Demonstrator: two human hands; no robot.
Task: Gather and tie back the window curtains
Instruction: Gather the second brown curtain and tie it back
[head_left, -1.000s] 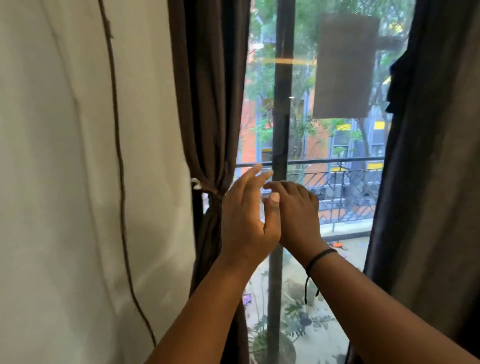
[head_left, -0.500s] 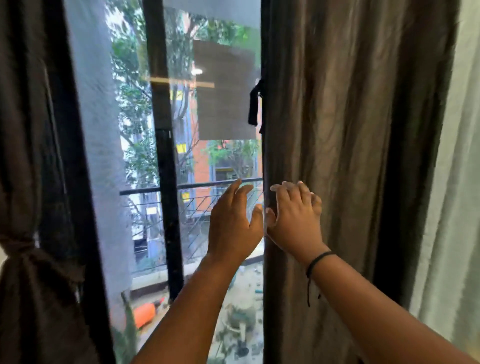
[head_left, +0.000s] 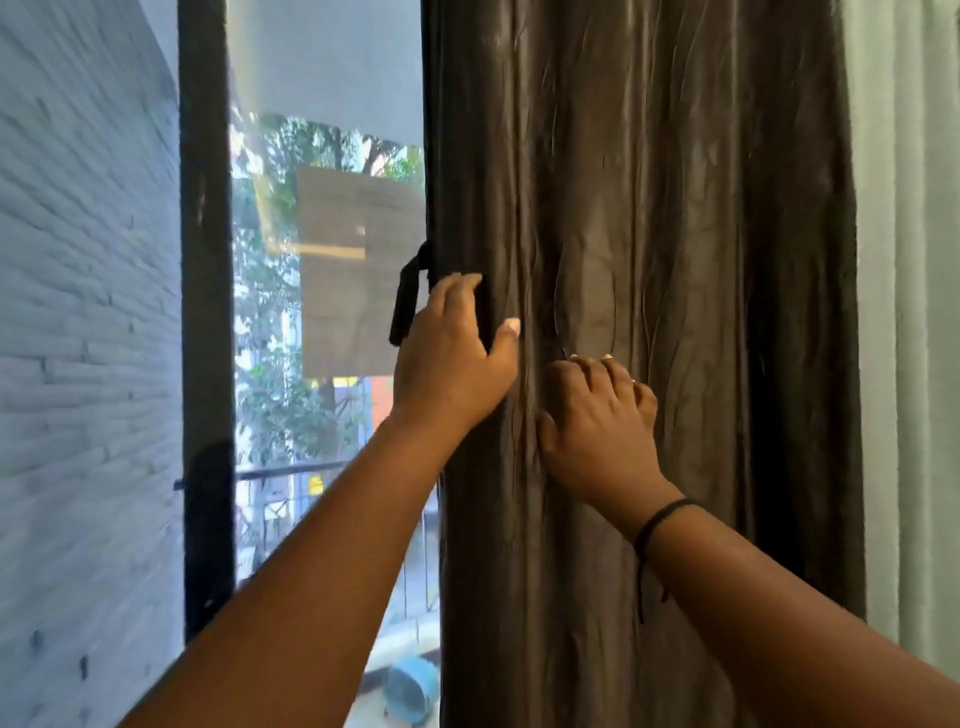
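Dark brown curtain (head_left: 649, 260) hanging loose along right side of window. Left hand (head_left: 452, 358) curled round its inner edge beside black tieback strap (head_left: 408, 301); right hand (head_left: 597, 421) bunching folds. Best: gather full width evenly, hold bundle tight before wrapping strap.

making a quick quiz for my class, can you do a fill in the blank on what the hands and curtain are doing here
1. Both hands are on the dark ____ curtain.
2. The left hand grips the curtain's ____ edge, beside the window glass.
3. A black cord bracelet sits on the ____ wrist.
4. A black tie strap hangs just ____ of the left hand.

Missing words: brown; left; right; left
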